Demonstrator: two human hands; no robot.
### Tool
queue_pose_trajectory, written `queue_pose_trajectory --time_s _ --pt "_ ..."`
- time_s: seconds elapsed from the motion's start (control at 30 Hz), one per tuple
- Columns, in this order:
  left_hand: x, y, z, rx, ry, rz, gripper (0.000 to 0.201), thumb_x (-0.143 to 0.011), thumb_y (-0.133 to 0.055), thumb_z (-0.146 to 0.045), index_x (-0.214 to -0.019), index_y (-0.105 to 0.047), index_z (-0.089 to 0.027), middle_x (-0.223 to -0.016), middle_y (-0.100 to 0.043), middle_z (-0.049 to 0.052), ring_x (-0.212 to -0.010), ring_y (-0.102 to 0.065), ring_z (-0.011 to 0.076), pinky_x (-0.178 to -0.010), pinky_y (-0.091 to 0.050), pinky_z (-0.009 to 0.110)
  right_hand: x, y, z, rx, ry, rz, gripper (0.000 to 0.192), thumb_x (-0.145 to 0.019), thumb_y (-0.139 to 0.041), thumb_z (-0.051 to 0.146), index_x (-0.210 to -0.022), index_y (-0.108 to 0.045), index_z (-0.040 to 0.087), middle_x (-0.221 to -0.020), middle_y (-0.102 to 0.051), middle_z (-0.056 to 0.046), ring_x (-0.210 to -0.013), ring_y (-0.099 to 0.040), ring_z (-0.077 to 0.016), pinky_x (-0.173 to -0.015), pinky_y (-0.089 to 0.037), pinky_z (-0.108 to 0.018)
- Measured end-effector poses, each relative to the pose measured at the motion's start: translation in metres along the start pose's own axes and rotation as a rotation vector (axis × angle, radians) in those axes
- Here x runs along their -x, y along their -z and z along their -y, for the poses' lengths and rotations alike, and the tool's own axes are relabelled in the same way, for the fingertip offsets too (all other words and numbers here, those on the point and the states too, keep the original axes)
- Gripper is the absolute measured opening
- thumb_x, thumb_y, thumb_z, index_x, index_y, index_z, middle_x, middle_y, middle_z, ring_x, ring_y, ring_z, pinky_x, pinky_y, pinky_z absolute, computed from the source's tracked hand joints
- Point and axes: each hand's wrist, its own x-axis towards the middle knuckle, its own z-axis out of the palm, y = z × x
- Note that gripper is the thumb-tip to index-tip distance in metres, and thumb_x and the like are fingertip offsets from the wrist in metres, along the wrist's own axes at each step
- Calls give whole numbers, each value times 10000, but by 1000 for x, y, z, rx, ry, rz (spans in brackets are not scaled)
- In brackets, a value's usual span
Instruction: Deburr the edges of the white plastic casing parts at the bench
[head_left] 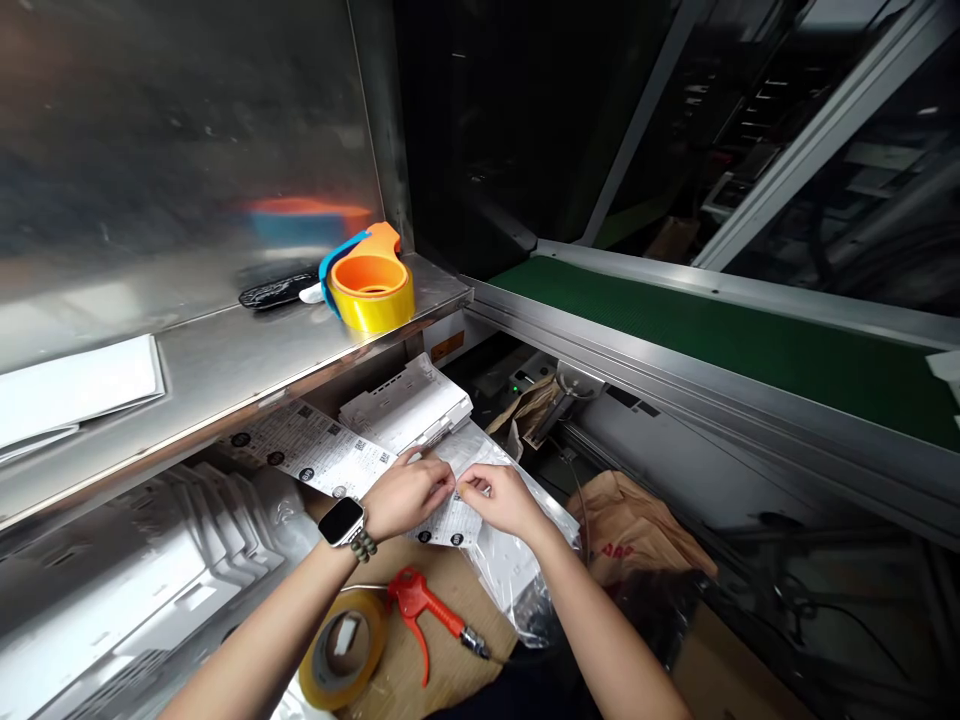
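Label sheet, bag — txt illeg.

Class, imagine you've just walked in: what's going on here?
A person bends both hands over a printed sheet, the fingers of the left hand and right hand almost meeting above it; whether they pinch anything is hard to tell. Clear plastic lies under the right arm. Nearer the person, a red air gun lies beside a tape roll.

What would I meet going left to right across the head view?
White folded sheet → wristwatch → left hand → right hand → crumpled brown paper.
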Motion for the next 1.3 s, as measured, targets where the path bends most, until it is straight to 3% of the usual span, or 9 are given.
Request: queue_pose_trajectory --time_s 0.37,0.73,0.9,1.03,1.13,1.2,1.3 --pt "7 -4 1 -38 21 -110 134 -1019 -584 -269 -1017 -671 -166 -956 -729 25 -928 -708 217 -1085 -471 551 -5 -8 1 -5 46 11 143 -882 -564 268 -800 -669 217 -814 -730 -2 -791 -669 -177 -775 -481 -283" --pt "15 -9 0 -75 -19 -199 174 -1050 -510 -277 -1034 -647 -171 -977 -707 33 -903 -682 212 -1001 -504 502 -13 -16 -13 -132 -80 -31 170 -869 -597 343 -797 -674 210 -825 -721 -21 -845 -668 -204 -803 -480 -311" --pt "14 -6 6 -55 23 -215 246 -1079 -444 -330 -1034 -638 -185 -946 -734 25 -853 -697 208 -914 -525 448 -7 -15 -18 -268 -101 -61 362 -906 -580 554 -828 -644 206 -738 -672 -13 -696 -625 -176 -620 -472 -267" --pt "18 6 10 -60 45 -204 373 -1051 -438 -545 -1133 -617 -228 -924 -771 20 -818 -726 229 -790 -526 380 1 -16 -22 -308 -87 -138 376 -923 -570 578 -790 -546 226 -658 -562 29 -593 -530 -137 -541 -404 -240" --pt "20 15 15 -111 26 -179 481 -986 -457 -675 -1008 -647 -234 -772 -749 17 -745 -722 261 -784 -507 397 3 -18 -25 -305 -78 -203 379 -926 -579 582 -793 -520 232 -646 -523 40 -586 -494 -128 -529 -368 -234" --pt "20 18 17 -151 -8 -165 497 -996 -428 -670 -870 -630 -233 -710 -724 13 -725 -710 257 -836 -492 409 2 -20 -26 -301 -77 -235 388 -920 -591 584 -778 -509 232 -626 -492 48 -571 -460 -121 -520 -347 -233" --pt "19 17 18 -203 -51 -162 485 -1023 -398 -626 -825 -600 -232 -715 -721 10 -723 -704 240 -837 -481 391 0 -23 -27 -306 -78 -266 397 -919 -591 583 -758 -498 232 -603 -454 59 -548 -417 -113 -511 -325 -234"
